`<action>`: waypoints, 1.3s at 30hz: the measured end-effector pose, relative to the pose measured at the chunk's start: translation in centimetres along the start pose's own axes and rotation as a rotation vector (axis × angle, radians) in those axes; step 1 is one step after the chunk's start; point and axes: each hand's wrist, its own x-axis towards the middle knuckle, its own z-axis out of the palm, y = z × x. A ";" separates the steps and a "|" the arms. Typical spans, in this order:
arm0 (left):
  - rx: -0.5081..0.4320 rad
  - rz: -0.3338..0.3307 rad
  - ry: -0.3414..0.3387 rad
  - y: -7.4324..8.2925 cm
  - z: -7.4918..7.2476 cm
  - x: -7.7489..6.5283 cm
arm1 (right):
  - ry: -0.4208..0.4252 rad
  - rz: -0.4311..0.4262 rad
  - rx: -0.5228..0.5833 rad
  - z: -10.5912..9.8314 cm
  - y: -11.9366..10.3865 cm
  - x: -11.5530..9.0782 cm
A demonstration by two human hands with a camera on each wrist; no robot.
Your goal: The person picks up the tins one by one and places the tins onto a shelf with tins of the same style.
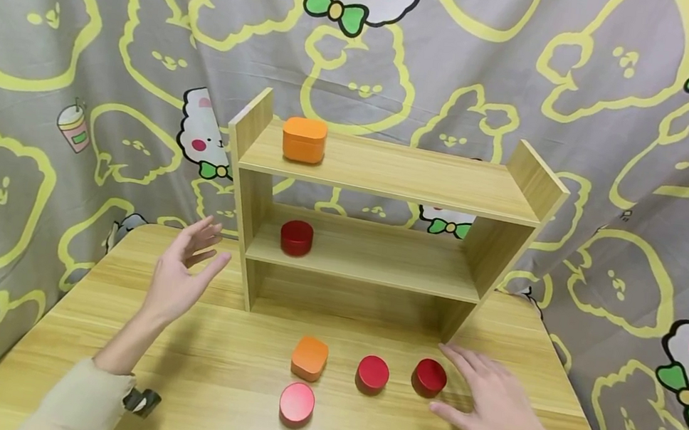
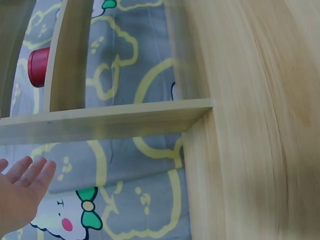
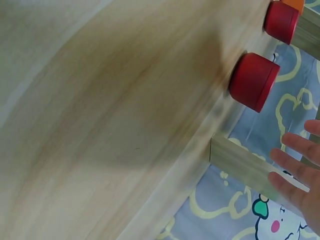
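Note:
My left hand is raised beside the left side panel of the wooden shelf, fingers relaxed and holding nothing. On the right, my right hand reaches over the table with thumb and fingers spread around a dark red round tin, not gripping it. Left of that tin stand a second red round tin, an orange rounded-square tin and a lighter red round tin nearer the front. One dark red round tin sits on the middle board, and an orange tin on the top board, both toward the left.
The shelf's side panels rise above its top board. It stands at the back of the wooden table. A grey patterned curtain hangs behind and on both sides. A dark strap shows at my left sleeve.

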 end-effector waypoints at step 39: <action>-0.059 -0.075 0.045 1.2 3.0 2.9 | -0.026 -0.091 -0.126 3.5 1.1 1.3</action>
